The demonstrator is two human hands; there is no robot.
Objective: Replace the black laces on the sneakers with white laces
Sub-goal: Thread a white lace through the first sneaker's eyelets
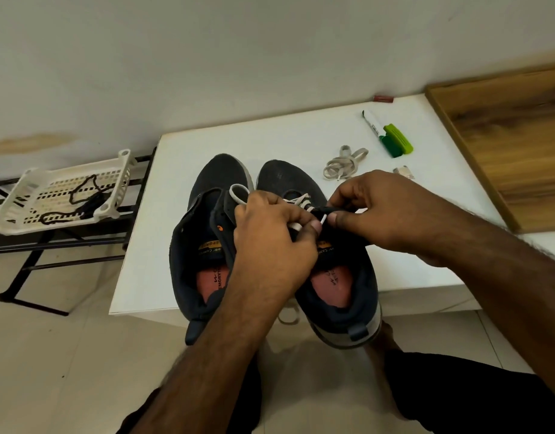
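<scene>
White lace on my right shoe on the counter is soft and floppy, so both hands, left and right, pinch its stiff tip.

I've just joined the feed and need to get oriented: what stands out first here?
Two hands meet over a pair of dark sneakers at the table's near edge: the left hand and right hand pinch a white lace on the right sneaker. A spare lace lies behind, and black laces sit in a white basket on the left.
</scene>
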